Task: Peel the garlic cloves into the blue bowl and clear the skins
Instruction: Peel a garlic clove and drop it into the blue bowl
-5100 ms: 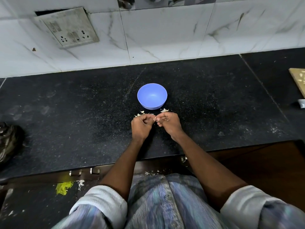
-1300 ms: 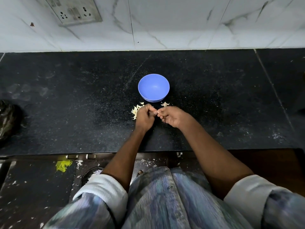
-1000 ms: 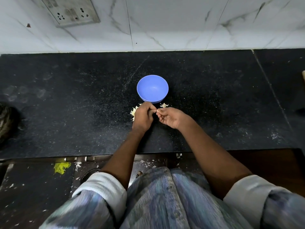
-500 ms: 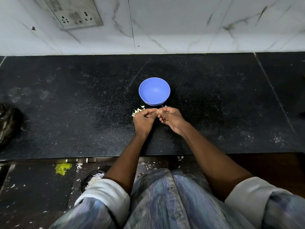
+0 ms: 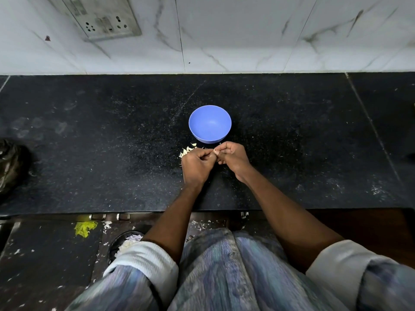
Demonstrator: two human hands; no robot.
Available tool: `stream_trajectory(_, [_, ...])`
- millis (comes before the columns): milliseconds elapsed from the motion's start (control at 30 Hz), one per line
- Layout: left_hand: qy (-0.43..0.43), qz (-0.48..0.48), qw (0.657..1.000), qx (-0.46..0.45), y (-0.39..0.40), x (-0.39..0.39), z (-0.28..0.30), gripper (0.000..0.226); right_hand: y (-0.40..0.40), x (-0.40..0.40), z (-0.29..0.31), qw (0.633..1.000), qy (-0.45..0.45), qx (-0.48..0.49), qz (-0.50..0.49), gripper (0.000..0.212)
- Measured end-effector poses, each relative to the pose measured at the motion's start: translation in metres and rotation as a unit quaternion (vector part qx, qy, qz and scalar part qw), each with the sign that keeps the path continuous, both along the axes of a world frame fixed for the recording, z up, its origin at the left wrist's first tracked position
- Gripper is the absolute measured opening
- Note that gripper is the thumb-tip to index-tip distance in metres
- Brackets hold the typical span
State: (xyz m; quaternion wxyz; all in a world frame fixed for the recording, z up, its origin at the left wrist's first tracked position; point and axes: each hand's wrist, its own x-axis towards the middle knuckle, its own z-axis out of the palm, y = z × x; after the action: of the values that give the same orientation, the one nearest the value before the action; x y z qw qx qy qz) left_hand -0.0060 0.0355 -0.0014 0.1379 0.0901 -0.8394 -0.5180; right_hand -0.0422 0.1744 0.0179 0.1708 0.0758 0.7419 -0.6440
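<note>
At inspection, both hands were working just in front of the blue bowl (image 5: 210,123), low over the black table (image 5: 89,153). The left hand (image 5: 196,163) was curled, fingertips drawn together at its inner edge. The right hand (image 5: 233,157) was likewise curled, its thumb and forefinger meeting those of the left. Something small was evidently pinched between the two grips, in my judgement a garlic clove, though the clove itself was hidden by the fingers and could not be confirmed. Neither hand touched the bowl.

The bowl stood upright, just beyond the knuckles, and no peeled cloves could be made out inside. A small heap of pale skins (image 5: 187,150) lay on the table at the near left of the bowl, partly behind the left hand.

Assessment: the step in hand appeared to be stripping skin from one clove, with the task at an early stage. To do it well, one grip should hold the clove firmly while the other nicks the skin at the tip and draws it off in strips. Scraps should fall on the existing heap, not into the bowl. The bare clove needs only a short forward reach over the near rim.
</note>
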Motion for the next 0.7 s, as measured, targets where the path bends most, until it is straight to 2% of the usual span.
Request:
stream_trajectory(300, [-0.021,0.018,0.999,0.020,0.005,-0.002,0.005,0.007,0.004,0.001,0.003,1.000,0.020,-0.009,-0.006,0.009])
stream_trajectory(567, [-0.009,0.010,1.000,-0.018,0.003,-0.001,0.004,0.011,0.007,0.000,0.001,0.999,0.029,-0.021,-0.010,0.015])
stream_trajectory(700, [0.004,-0.024,0.999,-0.048,-0.001,-0.003,0.006,0.011,0.013,-0.002,0.002,0.999,0.027,-0.029,-0.005,0.016])
